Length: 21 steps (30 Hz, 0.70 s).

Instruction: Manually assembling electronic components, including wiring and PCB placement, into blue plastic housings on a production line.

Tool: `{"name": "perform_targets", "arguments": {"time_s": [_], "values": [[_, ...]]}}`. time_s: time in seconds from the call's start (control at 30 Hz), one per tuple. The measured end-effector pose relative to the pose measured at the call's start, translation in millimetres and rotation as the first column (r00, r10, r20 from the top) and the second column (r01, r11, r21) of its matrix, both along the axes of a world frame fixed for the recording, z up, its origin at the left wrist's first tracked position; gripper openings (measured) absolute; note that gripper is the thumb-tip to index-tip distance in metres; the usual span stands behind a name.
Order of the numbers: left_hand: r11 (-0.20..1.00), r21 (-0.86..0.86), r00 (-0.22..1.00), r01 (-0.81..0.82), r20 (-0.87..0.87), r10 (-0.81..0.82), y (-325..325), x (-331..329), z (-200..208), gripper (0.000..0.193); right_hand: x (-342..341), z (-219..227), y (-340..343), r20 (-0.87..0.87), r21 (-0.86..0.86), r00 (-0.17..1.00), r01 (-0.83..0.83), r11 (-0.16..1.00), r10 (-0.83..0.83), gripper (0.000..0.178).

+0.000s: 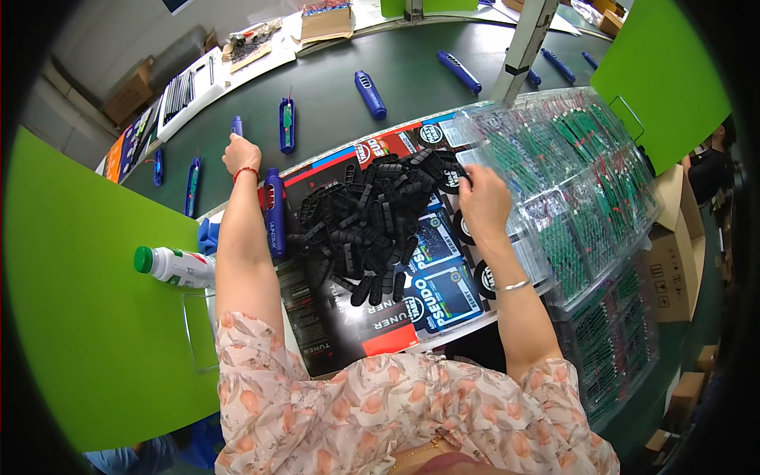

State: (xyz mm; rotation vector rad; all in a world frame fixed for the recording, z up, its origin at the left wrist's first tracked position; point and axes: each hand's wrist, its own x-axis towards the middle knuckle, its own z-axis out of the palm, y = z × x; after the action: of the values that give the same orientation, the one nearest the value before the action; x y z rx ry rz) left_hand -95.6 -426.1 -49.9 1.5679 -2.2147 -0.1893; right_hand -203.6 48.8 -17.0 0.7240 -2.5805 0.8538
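Observation:
Reaching out to the far left, my left hand (241, 155) is closed around a blue casing (237, 124), whose end sticks out beyond the fingers. Another blue casing (274, 212) lies beside my left forearm, at the edge of the printed sheets. A loose pile of black button strips (372, 214) is heaped on the sheets between my arms. At the pile's right side, my right hand (484, 199) pinches a black button strip (461, 172), partly hidden by the fingers.
Blue casings, some with green boards (286, 127), lie along the dark green bench (332, 71). Clear trays (570, 198) of green circuit boards are stacked at the right. A white bottle with a green cap (178, 265) is at the left. Green panels (95, 301) and a metal post (522, 51) bound the station.

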Motion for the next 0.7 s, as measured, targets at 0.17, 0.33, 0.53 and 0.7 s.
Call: {"name": "perform_targets", "arguments": {"time_s": [0.17, 0.33, 0.53, 0.7], "values": [[0.848, 0.202, 0.639, 0.49, -0.745, -0.191, 57.2, 1.2, 48.6, 0.049, 27.0, 12.3, 12.9, 0.321, -0.611, 0.893, -0.059, 0.79, 0.315, 0.014], [0.281, 0.375, 0.346, 0.884, -0.926, 0.149, 247.5, 34.5, 104.2, 0.047, 56.7, 35.4, 23.4, 0.246, -0.667, 0.876, -0.158, 0.729, 0.415, 0.013], [0.026, 0.457, 0.442, 0.889, -0.872, 0.211, 369.0, 89.0, 80.9, 0.044, 81.7, 56.6, 39.6, 0.096, -0.738, 0.837, -0.303, 0.603, 0.538, 0.013], [-0.036, 0.47, 0.452, 0.882, -0.821, 0.349, 406.9, 107.3, 59.3, 0.042, 94.9, 54.3, 52.3, 0.174, -0.556, 0.746, -0.465, 0.689, 0.643, 0.029]]}}
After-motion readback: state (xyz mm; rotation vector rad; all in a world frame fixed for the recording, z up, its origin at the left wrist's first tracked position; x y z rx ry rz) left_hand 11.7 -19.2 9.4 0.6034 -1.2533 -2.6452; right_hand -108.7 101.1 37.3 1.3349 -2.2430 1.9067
